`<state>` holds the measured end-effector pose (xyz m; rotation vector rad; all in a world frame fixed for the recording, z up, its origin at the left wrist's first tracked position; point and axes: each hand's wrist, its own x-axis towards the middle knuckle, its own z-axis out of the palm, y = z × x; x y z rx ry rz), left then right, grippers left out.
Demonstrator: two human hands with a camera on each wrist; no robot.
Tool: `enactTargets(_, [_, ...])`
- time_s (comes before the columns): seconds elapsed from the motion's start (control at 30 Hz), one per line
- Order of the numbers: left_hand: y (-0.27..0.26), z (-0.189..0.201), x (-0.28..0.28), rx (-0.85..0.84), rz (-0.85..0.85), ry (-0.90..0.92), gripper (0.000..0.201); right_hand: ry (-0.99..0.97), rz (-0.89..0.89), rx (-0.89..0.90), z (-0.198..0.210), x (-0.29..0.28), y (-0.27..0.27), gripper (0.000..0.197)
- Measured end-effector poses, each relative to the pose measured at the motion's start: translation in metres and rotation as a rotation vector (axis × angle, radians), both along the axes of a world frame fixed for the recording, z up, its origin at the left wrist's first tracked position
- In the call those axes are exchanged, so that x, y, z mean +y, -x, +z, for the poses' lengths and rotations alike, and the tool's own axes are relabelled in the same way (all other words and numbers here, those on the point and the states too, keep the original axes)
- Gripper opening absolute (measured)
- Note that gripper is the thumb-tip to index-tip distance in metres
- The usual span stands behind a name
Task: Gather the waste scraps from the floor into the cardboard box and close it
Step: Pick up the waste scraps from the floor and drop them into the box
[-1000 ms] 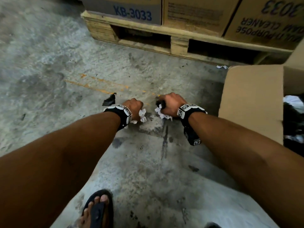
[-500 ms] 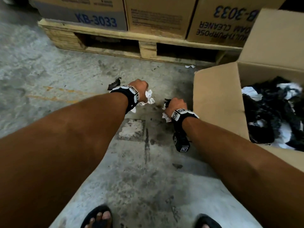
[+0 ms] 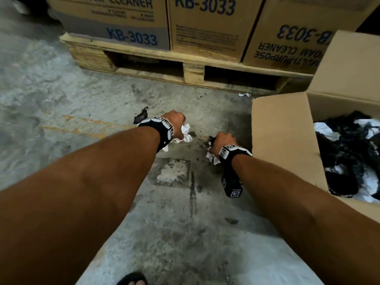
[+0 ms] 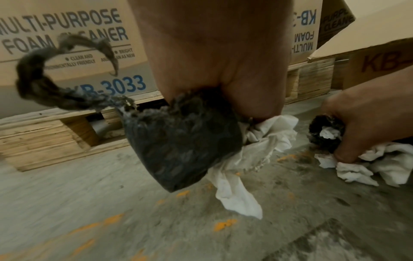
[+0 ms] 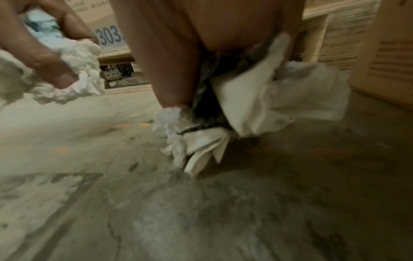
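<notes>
1. My left hand (image 3: 174, 120) is clenched round a fistful of white and black scraps (image 4: 185, 141). A twisted dark strand (image 4: 44, 79) trails loose from the bundle. I hold it clear of the floor (image 3: 61, 99), to the left of the cardboard box (image 3: 283, 140), so nothing drops on the way.
2. My right hand (image 3: 223, 140) grasps a second bundle of crumpled white paper and dark scraps (image 5: 257, 106). It hangs just beside the box's near left wall, the closer of the two loads to the opening.
3. Both fists are full, so I judge the step in hand to be carrying the loads over that wall and letting them go inside.
4. The box stands open, its far flap (image 3: 349, 68) raised. A heap of black and white waste (image 3: 349, 151) already lies within.
5. The left wall stands between my hands and the opening. I must lift over it, not push through.
6. Beyond the box's far left corner a small white scrap (image 3: 244, 94) lies on the floor, beside the wooden pallet (image 3: 193, 73).
7. A dark piece (image 3: 141, 116) shows behind my left wrist; whether it lies on the floor or hangs from my grip is unclear in the head view.
8. Printed cartons (image 3: 205, 21) stand on the pallet, behind the box.
</notes>
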<state>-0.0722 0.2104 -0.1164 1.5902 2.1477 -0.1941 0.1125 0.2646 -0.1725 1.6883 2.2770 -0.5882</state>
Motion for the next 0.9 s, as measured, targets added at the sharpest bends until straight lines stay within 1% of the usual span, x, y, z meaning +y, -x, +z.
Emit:
enactTargets(0.1, [0.011,0.010,-0.003,0.003,0.029,-0.020,0.048,-0.030,0.007,0.035,0.009,0.000,0.009,0.036])
enactTargets(0.17, [0.018,0.020,-0.004,0.019,0.045,-0.045,0.049,-0.064,0.003,0.088,0.023,0.000,0.019,0.035])
enactTargets(0.3, [0.021,0.056,0.003,0.026,0.077,-0.128,0.048,-0.132,0.001,0.213,0.070,0.009,0.037,0.038])
enactTargets(0.37, [0.019,0.075,0.010,0.030,0.099,-0.177,0.050,-0.172,0.015,0.233,0.093,0.015,0.038,0.039])
enactTargets(0.43, [0.013,0.094,0.019,0.036,0.119,-0.232,0.053,-0.233,0.009,0.244,0.119,0.021,0.028,0.041])
enactTargets(0.5, [-0.001,0.113,0.032,0.027,0.117,-0.280,0.051,-0.284,-0.023,0.268,0.146,0.029,0.008,0.044])
enactTargets(0.6, [-0.042,0.139,0.056,0.035,0.042,-0.344,0.048,-0.331,-0.090,0.293,0.186,0.044,-0.045,0.040])
enactTargets(0.67, [-0.084,0.155,0.076,0.034,-0.027,-0.376,0.046,-0.385,-0.152,0.269,0.209,0.054,-0.095,0.040])
enactTargets(0.73, [-0.134,0.169,0.097,-0.013,-0.088,-0.414,0.046,-0.440,-0.232,0.227,0.227,0.062,-0.153,0.042])
enactTargets(0.83, [-0.207,0.185,0.123,-0.111,-0.190,-0.483,0.045,-0.468,-0.346,0.181,0.247,0.068,-0.239,0.045])
enactTargets(0.9, [-0.258,0.189,0.135,-0.188,-0.257,-0.516,0.046,-0.466,-0.416,0.166,0.255,0.068,-0.291,0.039])
